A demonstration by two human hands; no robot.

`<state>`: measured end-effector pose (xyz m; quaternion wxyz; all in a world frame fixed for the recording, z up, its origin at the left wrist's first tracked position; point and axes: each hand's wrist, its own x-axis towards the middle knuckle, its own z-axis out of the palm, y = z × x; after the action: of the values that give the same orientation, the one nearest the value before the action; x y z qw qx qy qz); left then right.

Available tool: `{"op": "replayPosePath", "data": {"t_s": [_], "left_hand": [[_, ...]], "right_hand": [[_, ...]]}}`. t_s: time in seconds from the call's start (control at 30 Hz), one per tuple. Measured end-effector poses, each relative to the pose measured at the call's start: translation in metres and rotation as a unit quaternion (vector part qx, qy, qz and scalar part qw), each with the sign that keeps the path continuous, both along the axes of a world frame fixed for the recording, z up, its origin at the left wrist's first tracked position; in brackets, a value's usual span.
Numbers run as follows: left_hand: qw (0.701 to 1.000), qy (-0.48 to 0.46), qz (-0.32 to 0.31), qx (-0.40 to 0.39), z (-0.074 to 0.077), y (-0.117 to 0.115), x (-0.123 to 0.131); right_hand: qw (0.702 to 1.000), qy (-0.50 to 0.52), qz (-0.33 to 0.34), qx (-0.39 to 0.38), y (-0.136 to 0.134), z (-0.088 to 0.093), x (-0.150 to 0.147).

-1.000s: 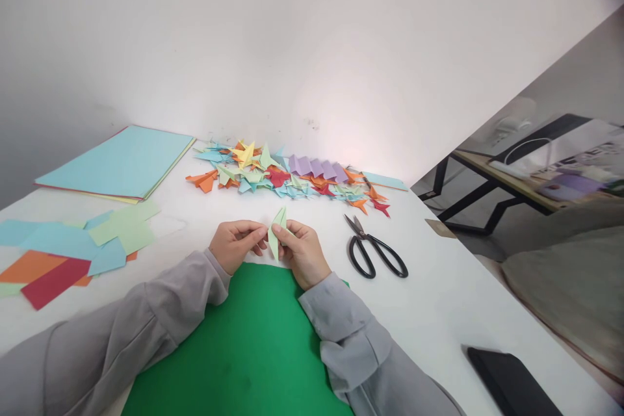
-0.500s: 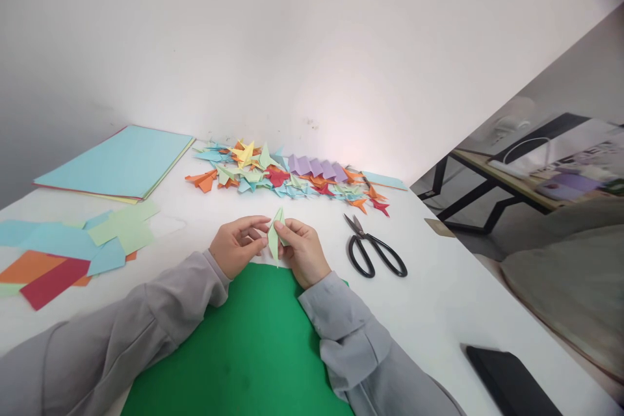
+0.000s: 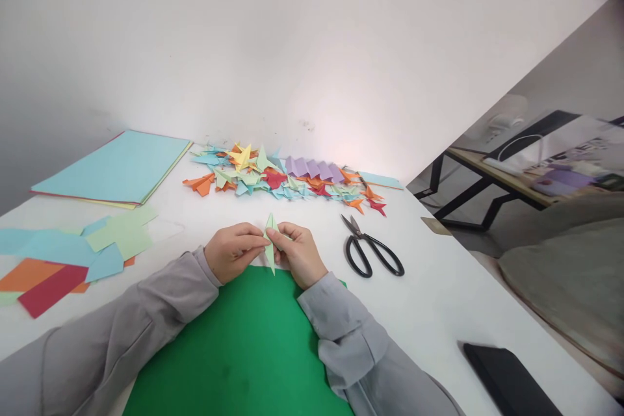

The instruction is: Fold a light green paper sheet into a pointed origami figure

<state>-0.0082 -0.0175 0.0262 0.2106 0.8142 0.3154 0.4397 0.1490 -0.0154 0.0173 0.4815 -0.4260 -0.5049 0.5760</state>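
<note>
Between my two hands, a light green folded paper (image 3: pixel 270 259) stands on end, narrow and pointed at top and bottom. My right hand (image 3: pixel 301 253) grips it from the right, the thumb lying across its middle. From the left, my left hand (image 3: pixel 236 250) pinches its edge between thumb and fingers. The paper is above the far edge of a green sheet (image 3: pixel 238 351) on the white table. Fingers behind the paper are partly hidden.
Black-handled scissors (image 3: pixel 371 250) lie open to the right. Behind my hands is a pile of colourful folded paper pieces (image 3: pixel 273 179). Loose paper rectangles (image 3: pixel 53 279) and a stack of blue-topped sheets (image 3: pixel 117 166) are at left. A black flat object (image 3: pixel 509 380) lies near right.
My left fingers have closed in on the folded paper's left edge. The paper has shifted slightly left and down, and turned a little; the whole view has moved slightly too.
</note>
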Motion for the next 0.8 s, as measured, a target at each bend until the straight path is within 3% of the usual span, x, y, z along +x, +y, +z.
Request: {"op": "replayPosePath", "data": {"t_s": [0.17,0.33,0.43,0.63,0.8], "left_hand": [[0.999,-0.041,0.014,-0.013,-0.0032,0.0006,0.0013],[0.996,-0.040,0.009,0.081,-0.0096,0.0015,0.0017],[0.995,-0.020,0.009,0.092,-0.0099,0.0025,0.0006],[0.999,-0.029,0.011,0.041,-0.0086,0.0034,0.0003],[0.995,-0.070,0.022,-0.066,-0.0076,0.0022,0.0021]], "right_hand": [[1.000,0.010,0.010,-0.007,-0.0001,-0.0003,-0.0005],[0.999,0.001,0.014,-0.040,0.0002,-0.0007,-0.0013],[0.999,0.005,0.011,-0.041,0.0008,-0.0009,-0.0011],[0.999,-0.025,0.013,-0.020,-0.0004,0.0000,-0.0004],[0.999,-0.015,0.025,-0.033,-0.0020,0.0005,0.0000]]}}
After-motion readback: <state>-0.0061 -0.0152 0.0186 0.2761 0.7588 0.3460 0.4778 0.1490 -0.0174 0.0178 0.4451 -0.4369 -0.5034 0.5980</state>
